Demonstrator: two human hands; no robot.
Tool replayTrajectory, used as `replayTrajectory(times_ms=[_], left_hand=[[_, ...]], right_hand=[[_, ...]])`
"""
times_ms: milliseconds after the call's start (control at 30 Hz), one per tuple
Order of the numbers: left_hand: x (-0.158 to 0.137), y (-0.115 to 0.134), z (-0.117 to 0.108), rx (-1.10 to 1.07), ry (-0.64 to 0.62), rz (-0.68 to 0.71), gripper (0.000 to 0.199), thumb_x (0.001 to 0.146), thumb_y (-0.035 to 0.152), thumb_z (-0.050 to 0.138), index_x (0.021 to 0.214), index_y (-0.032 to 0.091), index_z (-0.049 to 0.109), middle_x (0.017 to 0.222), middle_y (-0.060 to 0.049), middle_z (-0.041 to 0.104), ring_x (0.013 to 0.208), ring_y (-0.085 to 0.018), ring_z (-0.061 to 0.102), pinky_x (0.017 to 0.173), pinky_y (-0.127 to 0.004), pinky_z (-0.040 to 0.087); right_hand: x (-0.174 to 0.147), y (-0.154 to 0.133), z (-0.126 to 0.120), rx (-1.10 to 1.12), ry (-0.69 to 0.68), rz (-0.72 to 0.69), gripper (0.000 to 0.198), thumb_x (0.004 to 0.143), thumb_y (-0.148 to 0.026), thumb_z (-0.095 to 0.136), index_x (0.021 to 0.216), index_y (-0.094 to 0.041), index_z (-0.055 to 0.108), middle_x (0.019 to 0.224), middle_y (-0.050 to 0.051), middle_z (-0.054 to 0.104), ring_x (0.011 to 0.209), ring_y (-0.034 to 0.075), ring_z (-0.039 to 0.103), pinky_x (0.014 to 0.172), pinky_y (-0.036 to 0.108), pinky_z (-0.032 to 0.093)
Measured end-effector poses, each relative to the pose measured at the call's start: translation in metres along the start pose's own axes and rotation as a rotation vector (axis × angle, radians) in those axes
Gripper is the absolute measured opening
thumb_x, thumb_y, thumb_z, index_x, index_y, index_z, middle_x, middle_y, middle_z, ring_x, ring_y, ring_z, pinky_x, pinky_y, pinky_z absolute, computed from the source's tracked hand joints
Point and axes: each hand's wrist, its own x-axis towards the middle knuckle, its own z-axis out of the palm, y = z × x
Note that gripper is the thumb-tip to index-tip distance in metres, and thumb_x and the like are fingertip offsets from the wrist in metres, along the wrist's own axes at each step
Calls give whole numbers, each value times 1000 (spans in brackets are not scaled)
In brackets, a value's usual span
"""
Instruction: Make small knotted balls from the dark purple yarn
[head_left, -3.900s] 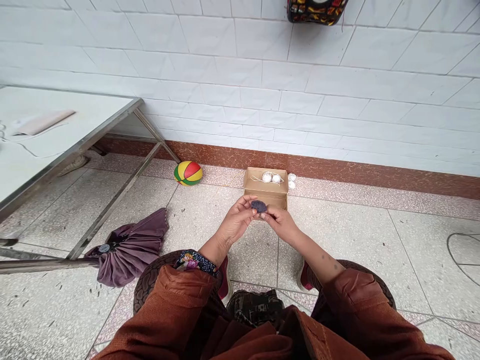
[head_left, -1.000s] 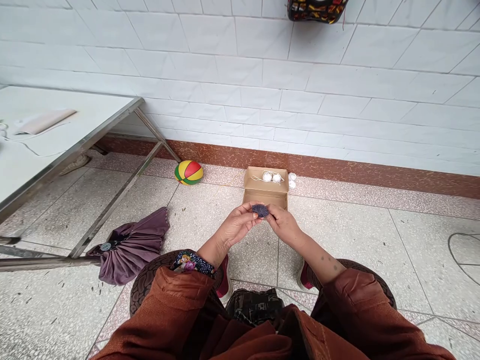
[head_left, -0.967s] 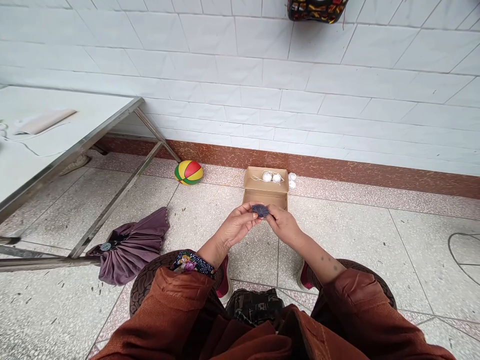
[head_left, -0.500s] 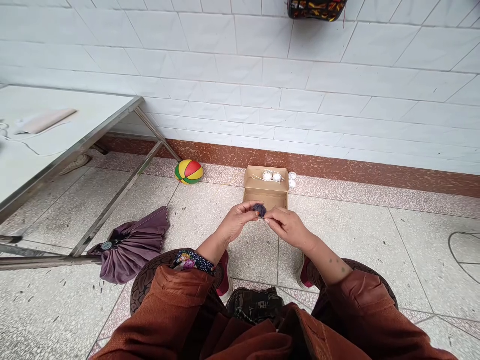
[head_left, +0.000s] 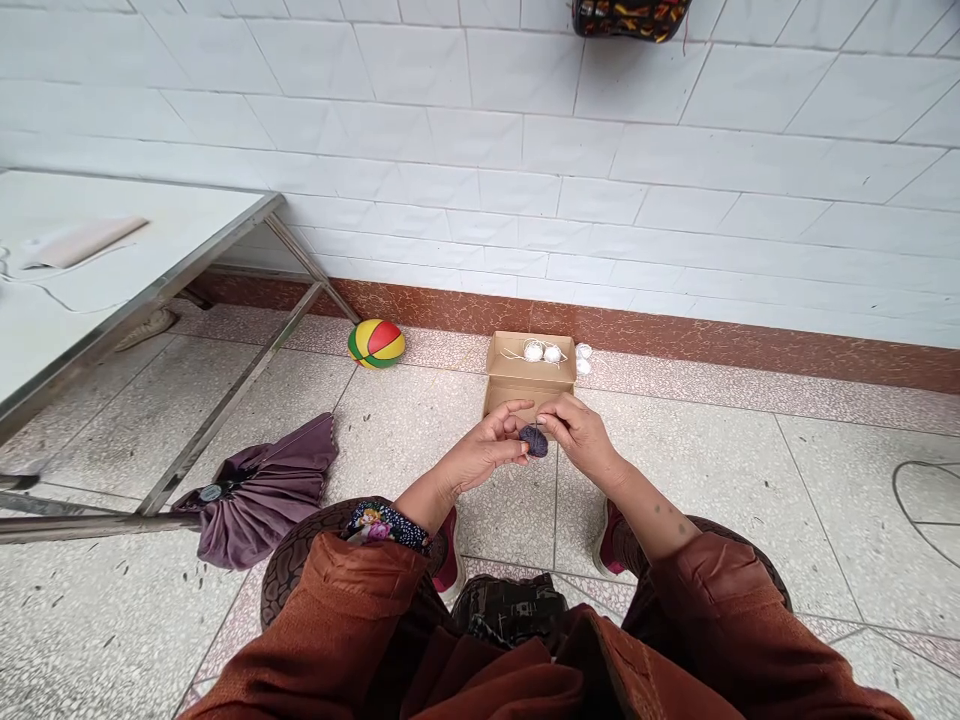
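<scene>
A small dark purple-grey ball of yarn is held between the thumb and fingers of my left hand, whose index finger stretches out above it. My right hand pinches a strand of the yarn just above the ball, its fingers closed together. Behind my hands, on the floor, stands an open cardboard box. White balls of yarn with loose ends lie in its upper part. My hands partly cover the box's near side.
A metal-framed table stands at the left, with a folded purple umbrella by its leg. A colourful ball rests near the wall. White items lie right of the box. A dark cable curves across the floor at far right.
My right hand has risen and turned above the yarn ball, drawing up the strand. The ball has moved slightly down and right, and my left fingers have opened out around it.
</scene>
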Motion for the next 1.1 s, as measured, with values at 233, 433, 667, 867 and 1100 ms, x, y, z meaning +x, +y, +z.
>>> replayTrajectory(times_ms=[233, 433, 667, 867, 1100], left_hand=[[0, -1, -3, -142, -17, 32, 50, 77, 15, 73, 125, 26, 62, 109, -6, 65, 93, -16, 62, 82, -30, 49], [4, -1, -6, -200, 137, 82, 32, 73, 14, 76, 105, 17, 73, 107, -7, 69, 94, -15, 62, 89, -30, 46], [10, 0, -14, -163, 299, 90, 36, 69, 16, 79, 104, 15, 73, 98, -5, 70, 88, -14, 62, 84, -28, 45], [12, -3, -13, 69, 352, 117, 37, 61, 11, 78, 96, 16, 64, 83, 1, 65, 77, -10, 58, 75, -25, 42], [8, -4, -4, 122, 160, 29, 30, 63, 14, 79, 88, 15, 63, 81, 2, 62, 74, -10, 55, 71, -25, 42]], right_hand=[[-2, 8, 19, 59, -23, 119, 21, 98, -27, 47, 83, -21, 60, 78, 2, 62, 75, 17, 59, 70, 28, 47], [-8, 11, 26, 2, -106, 138, 16, 96, -22, 47, 84, -21, 56, 80, 2, 60, 78, 18, 58, 71, 29, 44], [-12, -1, 20, -15, -201, 42, 14, 98, -26, 49, 90, -21, 59, 83, 3, 61, 78, 17, 59, 72, 28, 45], [-8, -11, 4, 14, -185, -63, 15, 99, -28, 51, 97, -22, 65, 83, 3, 61, 77, 17, 60, 71, 28, 48], [-1, 1, 2, 40, -31, -23, 12, 97, -25, 56, 91, -22, 66, 83, 3, 64, 78, 17, 61, 72, 29, 49]])
